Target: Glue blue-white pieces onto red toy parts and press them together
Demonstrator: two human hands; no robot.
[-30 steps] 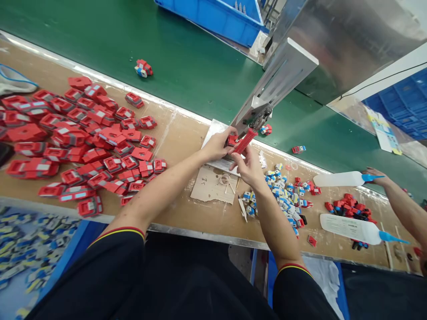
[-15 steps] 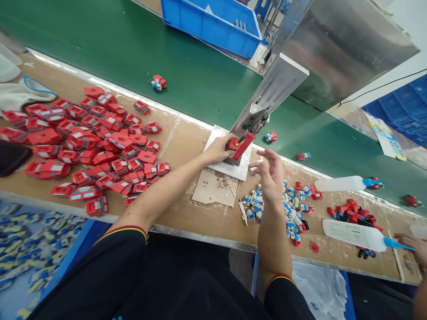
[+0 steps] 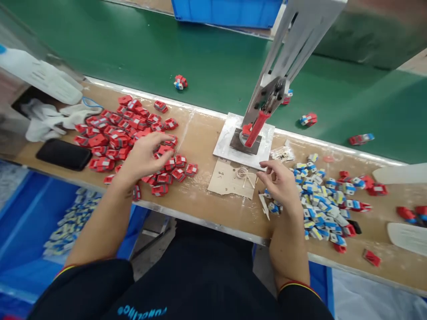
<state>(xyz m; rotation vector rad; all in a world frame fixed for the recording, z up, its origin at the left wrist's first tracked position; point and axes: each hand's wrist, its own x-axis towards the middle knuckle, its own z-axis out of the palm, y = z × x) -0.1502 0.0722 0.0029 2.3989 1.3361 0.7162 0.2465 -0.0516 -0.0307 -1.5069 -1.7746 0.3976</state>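
Observation:
My left hand (image 3: 146, 154) is over the pile of red plastic toy car parts (image 3: 116, 133), thumb and fingers apart. Nothing shows between them. My right hand (image 3: 282, 183) hovers above the bench by the white-and-blue small parts (image 3: 320, 206), its fingers loosely bent, with a gap between thumb and forefinger. Between the hands stands a metal hand press (image 3: 275, 95) with a red lever handle (image 3: 256, 130). A red part (image 3: 247, 129) sits under the press, partly hidden by the handle. In front lies a piece of cardboard (image 3: 223, 180) with a coiled rubber band and thin sticks.
A green conveyor belt (image 3: 213, 66) runs behind the bench, bearing several red, white and blue toys. A black phone (image 3: 63, 154) and white gloves (image 3: 46, 122) lie at left. Blue bins (image 3: 23, 249) stand below the bench. White bottles (image 3: 405, 172) lie at right.
My left hand has left the part at the press and moved left over the red pile. My right hand has come lower, towards me. The view has swung left.

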